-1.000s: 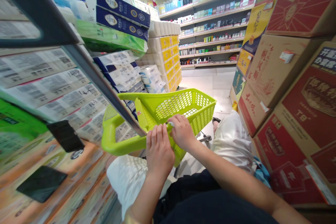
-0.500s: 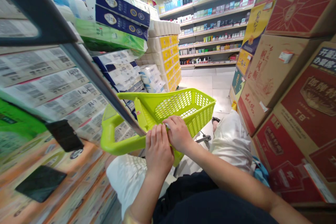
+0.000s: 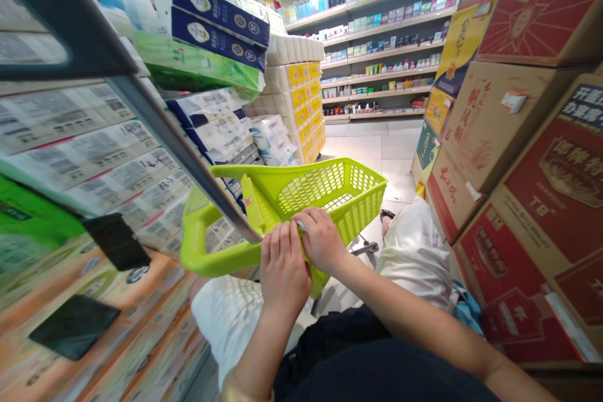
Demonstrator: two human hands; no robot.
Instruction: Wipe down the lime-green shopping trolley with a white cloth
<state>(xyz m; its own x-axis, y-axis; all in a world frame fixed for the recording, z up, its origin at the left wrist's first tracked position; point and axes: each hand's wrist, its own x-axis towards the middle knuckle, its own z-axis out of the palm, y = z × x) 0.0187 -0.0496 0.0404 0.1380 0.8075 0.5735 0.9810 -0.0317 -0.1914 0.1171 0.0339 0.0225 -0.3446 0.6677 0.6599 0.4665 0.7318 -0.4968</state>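
Note:
A lime-green plastic shopping cart [image 3: 362, 201] stands in front of me, tilted across the view, its basket bare inside. My left hand [image 3: 286, 267] lies closed over its near handle edge, fingers curled down over the front. Close against it, my right hand [image 3: 321, 240] is closed on the same edge, thumb side toward the left hand. Something small and whitish shows at the right fingertips, too small to name. A grey metal pole [image 3: 183, 157] slants down from the upper left and ends at my left fingers; whether it is gripped cannot be seen.
Stacked tissue packs [image 3: 217, 31] line the left side. On orange packs lie a black phone-like object [image 3: 117, 242] and a dark flat panel [image 3: 75, 326]. Cardboard cartons [image 3: 494, 132] rise close on the right. Shelves of small goods [image 3: 386, 44] stand at the back, beyond pale floor tiles [image 3: 362, 147].
Almost nothing differs. The view has shifted very slightly, while both hands keep their place on the cart.

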